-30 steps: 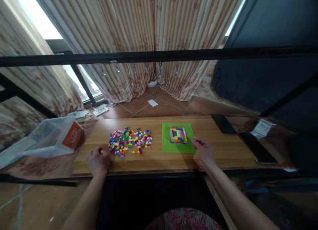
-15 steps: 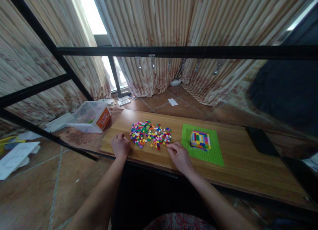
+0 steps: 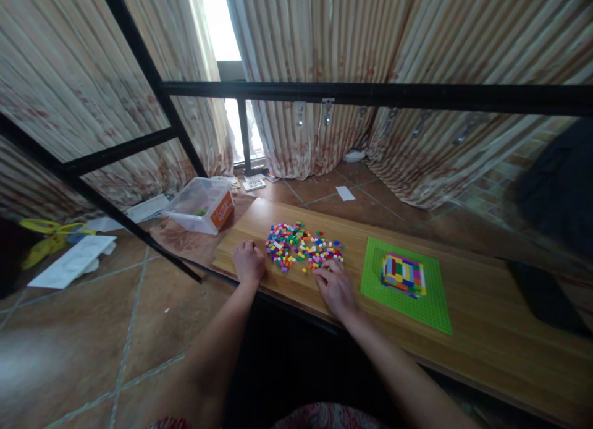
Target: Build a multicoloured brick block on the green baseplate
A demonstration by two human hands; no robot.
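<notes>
Right grip has crossed from green plate to loose bricks.
Block build stands on the plate, many bricks left — right and left grip curled nearly closed; I can't tell whether they hold anything.

Loose bricks are spread on a counter, left of a baseplate topped by a brick structure; a bin is set beyond the left end.

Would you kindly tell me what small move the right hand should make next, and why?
Probably the right hand should pinch one of the loose bricks: it is at their near edge, and the brick structure stands on the green baseplate alongside.
</notes>
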